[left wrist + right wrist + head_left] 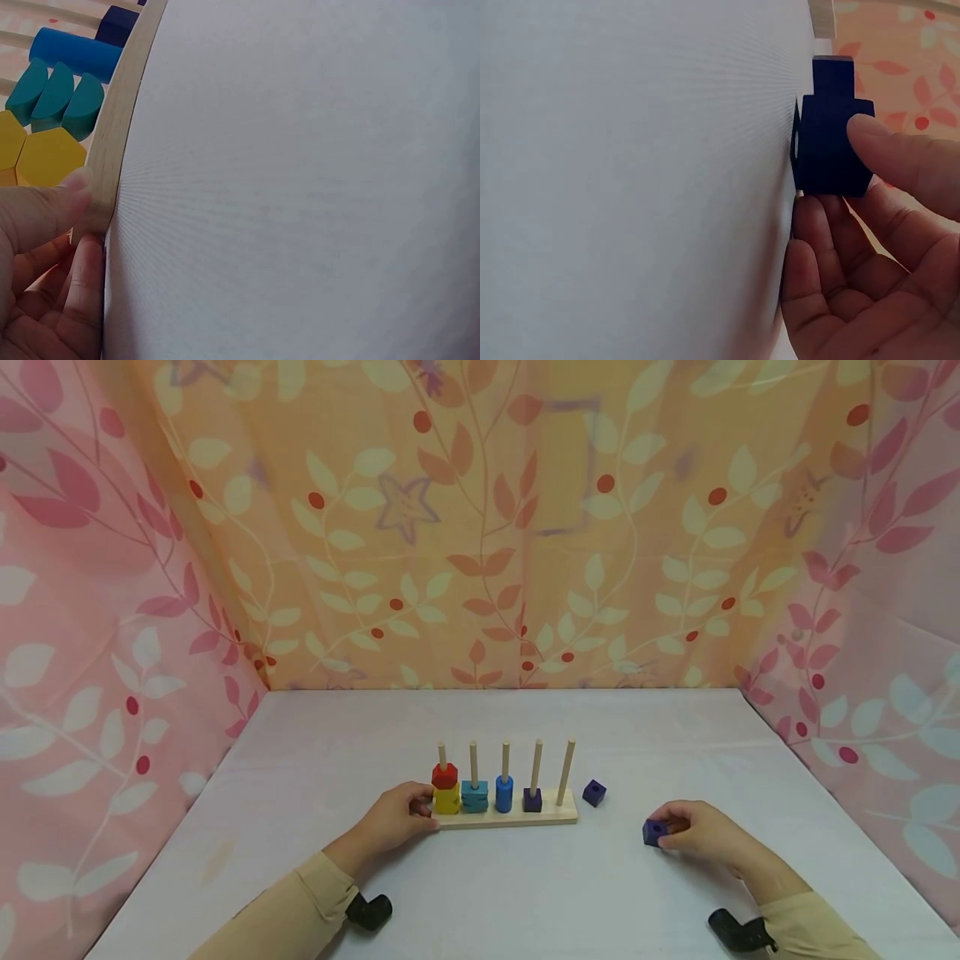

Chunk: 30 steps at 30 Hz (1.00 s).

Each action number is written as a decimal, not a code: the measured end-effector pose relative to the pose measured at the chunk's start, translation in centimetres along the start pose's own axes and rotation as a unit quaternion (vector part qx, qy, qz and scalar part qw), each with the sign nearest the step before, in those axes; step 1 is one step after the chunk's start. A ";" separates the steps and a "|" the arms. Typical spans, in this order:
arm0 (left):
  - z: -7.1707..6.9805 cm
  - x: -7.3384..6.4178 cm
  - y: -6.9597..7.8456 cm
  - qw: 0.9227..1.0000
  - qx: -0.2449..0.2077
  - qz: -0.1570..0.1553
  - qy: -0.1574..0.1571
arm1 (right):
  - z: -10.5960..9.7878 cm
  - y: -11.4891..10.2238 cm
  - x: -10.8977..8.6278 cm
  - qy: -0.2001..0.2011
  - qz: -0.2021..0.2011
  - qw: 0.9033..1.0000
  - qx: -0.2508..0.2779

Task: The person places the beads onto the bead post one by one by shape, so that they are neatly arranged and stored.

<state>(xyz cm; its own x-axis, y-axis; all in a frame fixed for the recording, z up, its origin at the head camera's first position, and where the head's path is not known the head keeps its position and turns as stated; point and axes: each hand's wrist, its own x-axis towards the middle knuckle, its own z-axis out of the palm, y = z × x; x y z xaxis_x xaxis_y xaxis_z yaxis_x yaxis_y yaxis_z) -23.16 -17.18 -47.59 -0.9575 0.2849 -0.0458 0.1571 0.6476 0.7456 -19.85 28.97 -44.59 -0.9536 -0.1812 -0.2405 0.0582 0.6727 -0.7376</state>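
Note:
A wooden peg board (510, 817) with several upright pegs stands mid-table. My left hand (397, 817) grips its left end; the thumb (52, 206) presses on the wood in the left wrist view. From left to right the pegs carry a red block (445, 775) above yellow blocks (447, 801), teal blocks (475, 797), a blue cylinder (504, 794) and a dark purple block (532, 801); the rightmost peg (566, 772) is bare. Off to the right, my right hand (701, 833) pinches a dark purple cube (654, 833) with a hole, close to the tabletop.
Another purple cube (594, 792) lies tilted on the table just right of the peg board. White cloth (510, 893) covers the table. Patterned curtains (480, 527) hang behind and at both sides. Black wrist devices (369, 912) sit at both sleeves.

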 end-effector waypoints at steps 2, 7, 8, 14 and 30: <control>0.0 0.0 0.0 1.000 0.001 0.000 0.000 | -0.1 -0.1 0.0 0.002 0.002 1.000 -0.006; -0.1 0.0 0.1 1.000 0.002 0.000 -0.001 | -0.6 -0.8 0.1 0.003 -0.008 1.000 -0.002; -0.1 0.0 0.1 1.000 0.002 0.000 -0.001 | -0.8 -1.0 0.1 0.000 -0.017 1.000 0.008; -0.1 -0.2 0.4 1.000 0.001 -0.005 -0.001 | -1.7 -2.6 0.4 0.005 -0.048 0.998 0.046; -0.1 -0.2 0.4 1.000 0.003 0.003 -0.001 | -2.5 -10.2 1.9 0.059 -0.124 0.990 0.026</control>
<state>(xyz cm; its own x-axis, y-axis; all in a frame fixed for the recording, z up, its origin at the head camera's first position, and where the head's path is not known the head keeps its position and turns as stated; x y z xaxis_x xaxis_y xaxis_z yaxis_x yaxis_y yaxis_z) -22.97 -17.08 -47.20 -0.9562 0.2898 -0.0421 0.1643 0.6498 0.7421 -23.04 23.55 -35.90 -0.9679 -0.2500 0.0255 -0.1707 0.5794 -0.7970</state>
